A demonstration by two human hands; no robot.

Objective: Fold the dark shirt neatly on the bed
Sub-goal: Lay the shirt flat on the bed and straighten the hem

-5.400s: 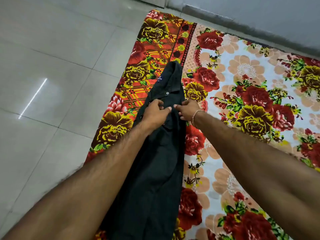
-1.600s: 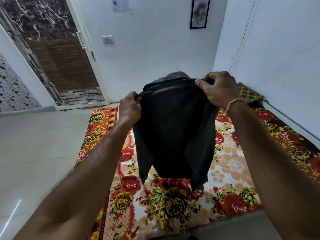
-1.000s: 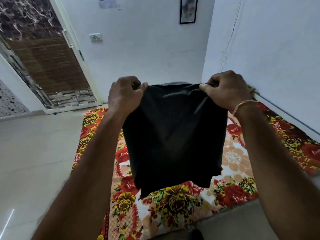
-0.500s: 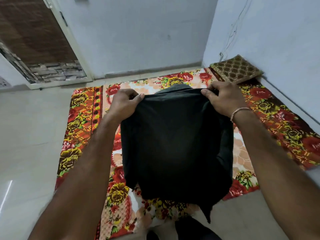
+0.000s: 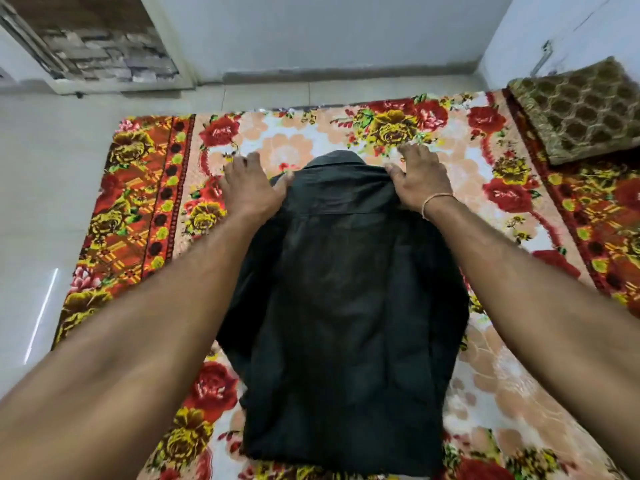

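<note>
1. Floral bed [image 5: 512,188] on floor, patterned cushion [image 5: 581,109] far right.
2. Dark shirt [image 5: 346,306] lies flat mid-bed, collar far.
3. Left hand [image 5: 251,188], right hand [image 5: 417,180]: fingers spread, thumbs seemingly tucking shoulder corners, likely squaring fold.

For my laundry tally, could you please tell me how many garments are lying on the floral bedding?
1: the dark shirt lies mid-bedding, the left hand and right hand at its shoulders. Anything beneath it is hidden.
</note>
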